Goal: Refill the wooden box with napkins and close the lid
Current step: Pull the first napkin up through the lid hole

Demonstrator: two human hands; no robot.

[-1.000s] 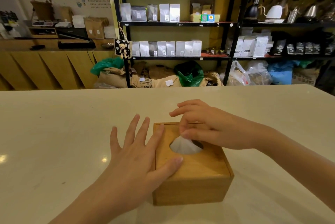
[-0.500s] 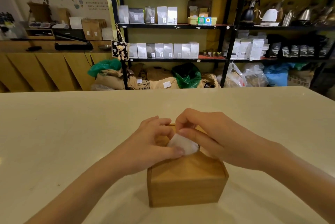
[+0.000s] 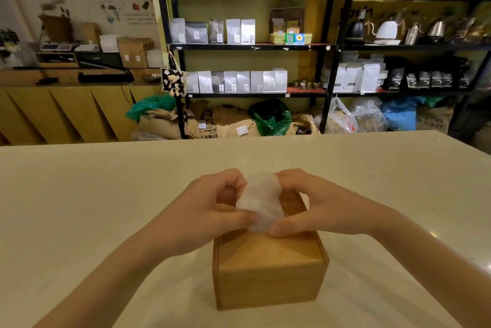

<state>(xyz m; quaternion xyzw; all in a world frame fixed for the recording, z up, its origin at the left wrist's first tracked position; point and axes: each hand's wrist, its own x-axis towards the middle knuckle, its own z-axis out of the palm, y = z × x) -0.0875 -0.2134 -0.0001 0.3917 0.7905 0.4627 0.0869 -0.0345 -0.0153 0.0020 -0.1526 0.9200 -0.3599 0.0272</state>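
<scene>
A square wooden box stands on the pale counter in front of me, its lid lying flat on top. A white napkin sticks up from the middle of the lid. My left hand pinches the napkin's left side with curled fingers. My right hand pinches its right side, thumb low at the napkin's base. The hands and the napkin hide the opening in the lid.
The counter spreads wide on both sides of the box. Behind it stand black shelves with bags and kettles, and sacks lie on the floor below them.
My left hand left the box's side and joined the right at the napkin. The napkin has come further up out of the lid, now held from both sides.
</scene>
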